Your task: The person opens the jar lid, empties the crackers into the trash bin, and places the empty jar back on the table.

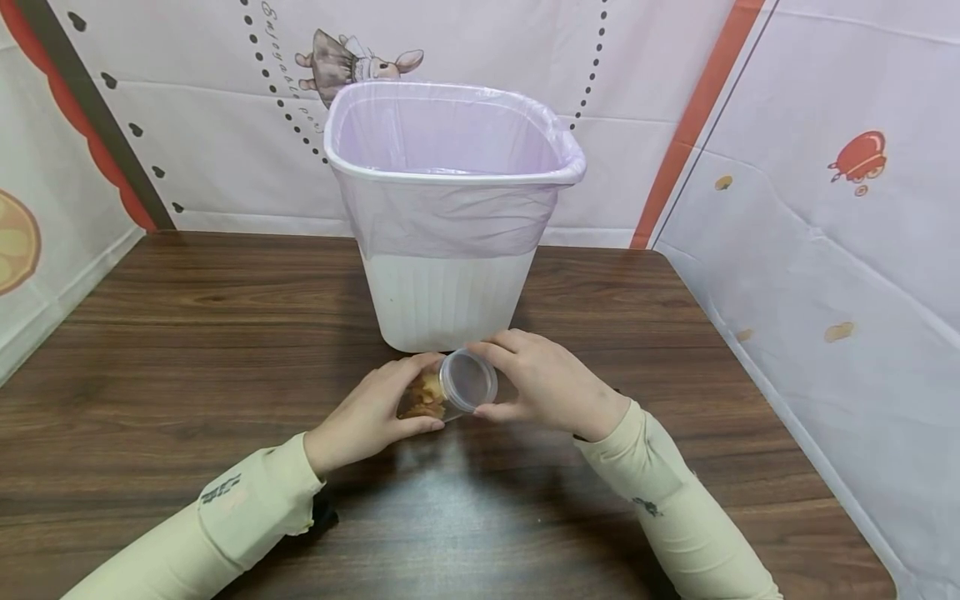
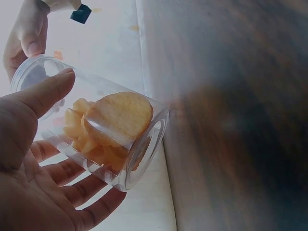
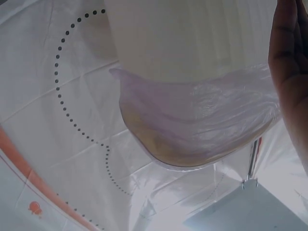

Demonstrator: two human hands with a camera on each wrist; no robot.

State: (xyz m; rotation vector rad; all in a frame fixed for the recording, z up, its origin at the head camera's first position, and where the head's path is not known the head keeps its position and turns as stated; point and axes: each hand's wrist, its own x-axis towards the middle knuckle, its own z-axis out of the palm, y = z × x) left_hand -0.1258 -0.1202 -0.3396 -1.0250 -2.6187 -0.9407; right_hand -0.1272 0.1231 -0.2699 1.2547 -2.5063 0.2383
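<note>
A clear plastic jar [image 1: 426,398] lies tilted in my left hand [image 1: 367,417], its thumb and fingers wrapped around the wall. Yellow-brown pieces that look like crisps or biscuits [image 2: 118,118] fill the base end of the jar. At the other end, my right hand [image 1: 555,385] grips the translucent round lid [image 1: 472,382] by its edge between thumb and fingers. The left wrist view has the lid right at the jar's mouth. Only part of the right hand [image 3: 291,72] shows in the right wrist view, and the lid is out of that picture.
Just beyond both hands, a white bin [image 1: 442,300] stands on the dark wooden table [image 1: 187,333]. A thin purple bag [image 1: 457,212] lines it and folds over the rim. Printed white cloth [image 1: 637,75] hangs behind and at both sides.
</note>
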